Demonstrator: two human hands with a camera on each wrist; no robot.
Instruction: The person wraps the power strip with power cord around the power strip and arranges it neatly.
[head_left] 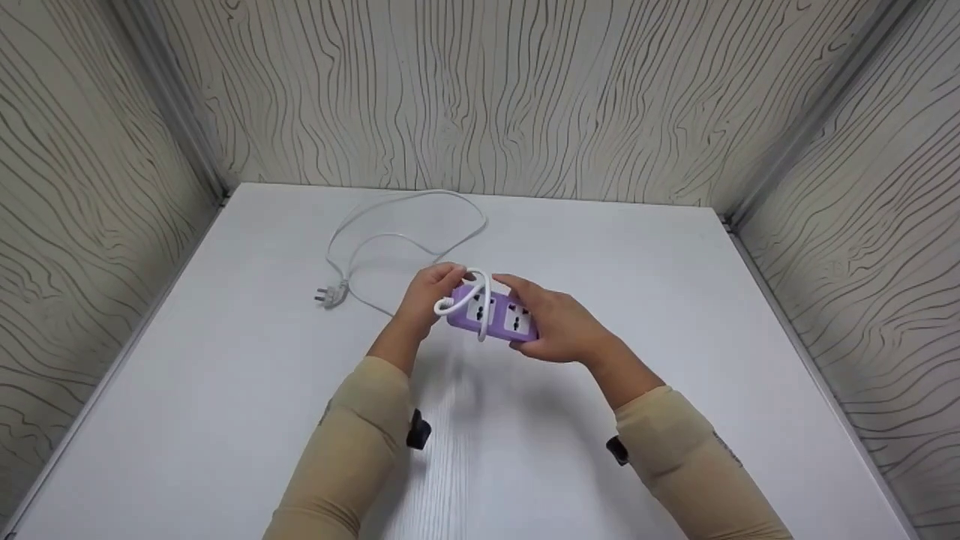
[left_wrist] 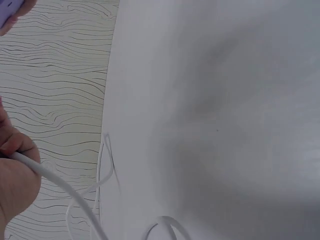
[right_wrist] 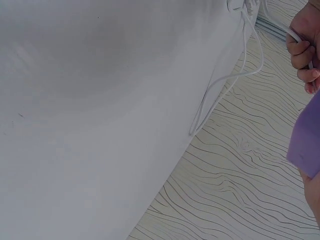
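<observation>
A purple power strip with white socket faces is held up over the white table by my right hand, thumb and fingers gripping its right end. My left hand, at the strip's left end, grips the white cord, as the left wrist view shows. One loop of the cord crosses over the strip's top between the sockets. In the right wrist view the left hand's curled fingers close round the cord, beside the purple side of the strip.
The cord's far part lies in loose loops on the table behind my left hand, ending in a white three-pin plug. Wood-patterned panels stand at the back and both sides of the table.
</observation>
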